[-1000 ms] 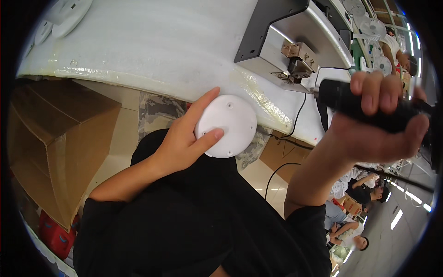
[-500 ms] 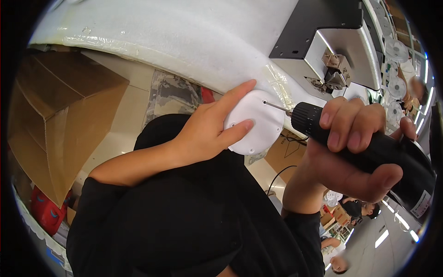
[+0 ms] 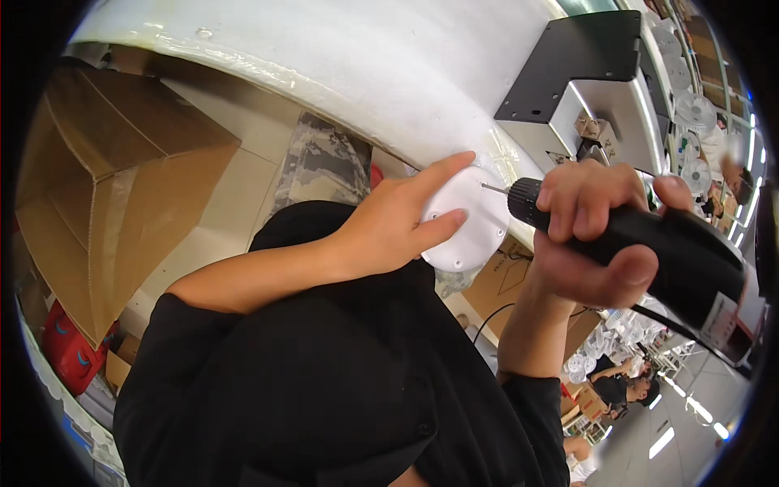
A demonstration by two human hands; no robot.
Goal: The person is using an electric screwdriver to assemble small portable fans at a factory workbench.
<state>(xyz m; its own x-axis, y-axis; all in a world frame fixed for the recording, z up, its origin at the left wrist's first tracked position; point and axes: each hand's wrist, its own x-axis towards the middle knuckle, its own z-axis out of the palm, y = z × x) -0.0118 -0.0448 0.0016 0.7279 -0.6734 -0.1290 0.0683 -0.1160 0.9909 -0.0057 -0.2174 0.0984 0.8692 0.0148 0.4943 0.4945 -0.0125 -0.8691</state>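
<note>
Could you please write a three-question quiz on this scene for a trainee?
1. Which grip holds the driver?
2. True or false: the left grip holds a white disc.
3. Where is the tip of the bit?
(a) at the carton
(b) at the disc
(c) on the table

Key: 1: the right grip; 2: true; 3: b.

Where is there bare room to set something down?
On the white worktop, left of the metal machine, beyond the taped edge. Crowded: lower right of there, where the left hand, white disc, power screwdriver and right hand cluster.
</note>
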